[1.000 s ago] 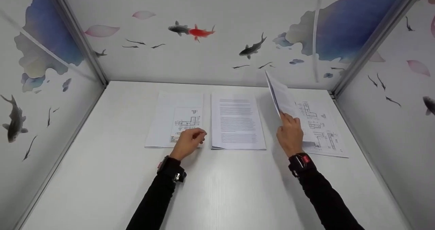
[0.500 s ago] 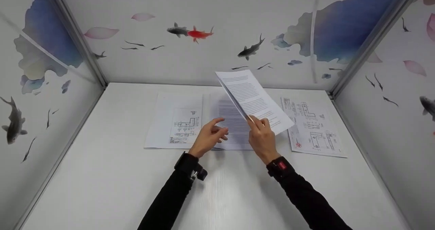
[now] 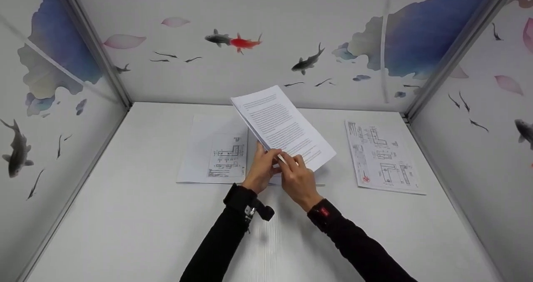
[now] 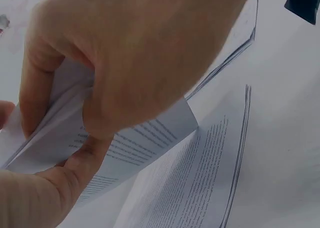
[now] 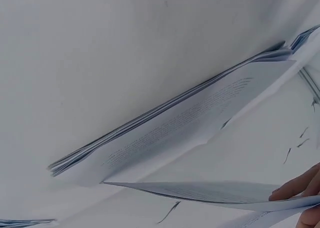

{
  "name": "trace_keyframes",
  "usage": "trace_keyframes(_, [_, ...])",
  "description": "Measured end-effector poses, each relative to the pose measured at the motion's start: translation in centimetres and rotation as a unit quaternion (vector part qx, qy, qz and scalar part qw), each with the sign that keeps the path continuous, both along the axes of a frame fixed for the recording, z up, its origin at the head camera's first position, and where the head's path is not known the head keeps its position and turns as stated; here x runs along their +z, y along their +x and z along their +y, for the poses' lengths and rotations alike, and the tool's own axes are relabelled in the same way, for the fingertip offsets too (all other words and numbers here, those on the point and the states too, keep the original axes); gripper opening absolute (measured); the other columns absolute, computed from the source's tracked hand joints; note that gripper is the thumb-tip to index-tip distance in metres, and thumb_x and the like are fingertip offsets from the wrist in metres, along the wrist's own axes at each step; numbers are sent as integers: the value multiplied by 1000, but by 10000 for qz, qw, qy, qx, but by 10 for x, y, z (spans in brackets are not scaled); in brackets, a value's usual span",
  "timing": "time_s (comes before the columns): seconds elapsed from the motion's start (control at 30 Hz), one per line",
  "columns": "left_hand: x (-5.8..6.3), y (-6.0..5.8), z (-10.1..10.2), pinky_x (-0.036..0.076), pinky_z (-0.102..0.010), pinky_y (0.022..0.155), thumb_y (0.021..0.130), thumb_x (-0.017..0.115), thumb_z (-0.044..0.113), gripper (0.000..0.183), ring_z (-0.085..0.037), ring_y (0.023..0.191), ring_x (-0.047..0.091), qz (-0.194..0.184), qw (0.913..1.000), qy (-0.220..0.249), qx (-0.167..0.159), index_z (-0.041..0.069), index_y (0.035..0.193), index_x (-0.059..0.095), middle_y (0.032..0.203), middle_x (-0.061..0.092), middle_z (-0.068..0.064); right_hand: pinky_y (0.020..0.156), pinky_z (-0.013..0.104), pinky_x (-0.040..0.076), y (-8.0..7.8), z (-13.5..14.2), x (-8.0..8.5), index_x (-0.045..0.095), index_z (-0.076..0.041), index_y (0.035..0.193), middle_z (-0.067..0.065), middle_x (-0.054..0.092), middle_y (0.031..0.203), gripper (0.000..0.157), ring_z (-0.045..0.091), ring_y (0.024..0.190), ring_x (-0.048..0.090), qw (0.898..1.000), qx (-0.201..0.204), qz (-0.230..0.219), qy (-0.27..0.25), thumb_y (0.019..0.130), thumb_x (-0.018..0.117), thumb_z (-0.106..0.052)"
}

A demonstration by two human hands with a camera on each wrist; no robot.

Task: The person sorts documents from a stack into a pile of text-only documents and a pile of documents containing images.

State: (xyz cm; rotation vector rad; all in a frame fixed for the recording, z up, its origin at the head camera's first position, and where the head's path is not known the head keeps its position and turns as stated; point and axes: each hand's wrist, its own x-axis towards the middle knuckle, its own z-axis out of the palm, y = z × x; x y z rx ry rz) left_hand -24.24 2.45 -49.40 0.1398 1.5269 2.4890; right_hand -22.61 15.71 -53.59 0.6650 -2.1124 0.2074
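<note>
A thin stack of printed sheets (image 3: pixel 283 128) is held raised and tilted above the table's middle. My left hand (image 3: pixel 261 169) grips its lower left edge, thumb on one face. Close beside it, my right hand (image 3: pixel 299 180) pinches the same stack near its lower corner. In the left wrist view, the right hand (image 4: pixel 130 53) crosses in front of the bent sheets (image 4: pixel 145 143), and the left thumb (image 4: pixel 75 173) presses on them from below. Underneath lies another text stack (image 4: pixel 195 173), mostly covered in the head view.
On the white table (image 3: pixel 125 215), a stack with a technical drawing (image 3: pixel 227 161) lies at the left. Another drawing stack (image 3: pixel 385 157), bearing a red mark, lies at the right. Printed panels (image 3: pixel 175 73) wall the back and sides.
My right hand has carried the text stack from above the right drawing stack leftward to the middle. My left hand has moved right and taken hold of its edge.
</note>
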Motion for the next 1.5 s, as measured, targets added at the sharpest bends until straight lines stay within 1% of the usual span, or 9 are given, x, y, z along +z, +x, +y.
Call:
trace_keyframes(0.3, [-7,-2,-1,51,-40,95,99,36,-3,63,-30,125,56,591,9941,-286,859,25,154,22,144,49,-11,72,35,50,8,-4,-12,68,-5,112,11,64,129,33,24,94,58,9948,992,-202,-145,82,65,-18])
trace_keyframes(0.5, [-16,-12,-18,45,-39,103,99,39,-3,58,-23,122,57,673,9856,-777,1344,20,152,30,141,53,-6,98,45,41,0,14,-5,57,-2,127,13,61,131,43,30,115,56,9689,725,-1422,-1892,87,65,-19])
trace_keyframes(0.6, [-19,-14,-26,40,-39,108,99,41,0,57,-20,125,53,463,9821,-1229,1350,21,152,31,143,51,-3,109,49,34,-12,29,7,45,-2,141,17,51,140,58,33,130,46,9185,-183,-2605,-2970,89,65,-20])
trace_keyframes(0.7, [-22,-15,-32,37,-39,109,99,44,3,56,-20,125,51,331,9792,-1552,1262,22,151,34,143,50,-2,118,48,24,-24,46,17,22,-5,154,19,32,156,77,35,144,30,8339,-601,-3988,-3767,92,63,-25])
trace_keyframes(0.83, [-25,-16,-37,41,-39,104,97,46,2,54,-21,120,54,319,9802,-1555,1182,20,148,39,138,54,-3,116,44,28,-36,63,19,10,-10,158,18,32,156,80,31,141,37,7163,-251,-5317,-4511,97,58,-30])
trace_keyframes(0.93, [-27,-16,-39,45,-37,99,97,47,2,54,-21,115,58,305,9816,-1450,1206,19,148,40,135,57,-4,98,36,45,-38,71,16,24,-11,155,18,53,137,66,25,115,57,6703,165,-5631,-4831,100,56,-28])
trace_keyframes(1.0, [-27,-16,-40,48,-38,97,97,47,2,54,-23,113,60,269,9825,-1306,1299,18,148,39,134,58,-6,86,31,47,-36,73,15,31,-12,152,16,60,125,58,21,101,62,6610,439,-5679,-4886,100,55,-24])
trace_keyframes(1.3, [-28,-17,-40,47,-34,91,101,51,20,43,-20,104,62,87,9700,-1533,1886,20,143,43,124,61,-3,83,31,50,-27,66,15,17,-16,157,15,52,139,67,23,104,62,6860,1211,-5769,-4265,100,51,-8])
trace_keyframes(1.5, [-28,-17,-41,33,-38,114,101,53,20,57,-20,136,44,164,9598,-2228,1701,18,153,30,149,44,-4,88,30,48,-29,66,13,21,-13,156,14,46,146,62,27,111,58,7029,1264,-5341,-4524,100,47,-3])
